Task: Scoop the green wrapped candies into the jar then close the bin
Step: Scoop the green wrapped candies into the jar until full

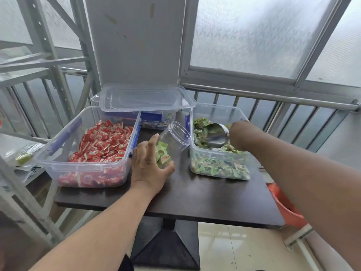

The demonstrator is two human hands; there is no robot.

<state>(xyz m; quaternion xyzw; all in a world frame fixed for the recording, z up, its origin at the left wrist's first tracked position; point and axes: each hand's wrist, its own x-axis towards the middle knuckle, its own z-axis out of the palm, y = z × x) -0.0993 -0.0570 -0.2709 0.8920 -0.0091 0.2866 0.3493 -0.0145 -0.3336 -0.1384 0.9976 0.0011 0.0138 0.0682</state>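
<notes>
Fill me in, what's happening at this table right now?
A person is scooping green candies into a clear jar. The left hand holds the jar tilted toward the green candy bin, with a few candies already inside. The right hand holds a metal scoop down in that bin. The bin is still open. A bin of red candies sits to the left, also uncovered, and a loose lid rests on a third bin behind.

My left hand (150, 165) grips the clear plastic jar (172, 143), tilted with its mouth toward the open bin (218, 165) of green wrapped candies (214, 167). My right hand (239, 135) holds the metal scoop (215, 136) inside that bin, bowl facing the jar. A few green candies lie in the jar beside my fingers.
</notes>
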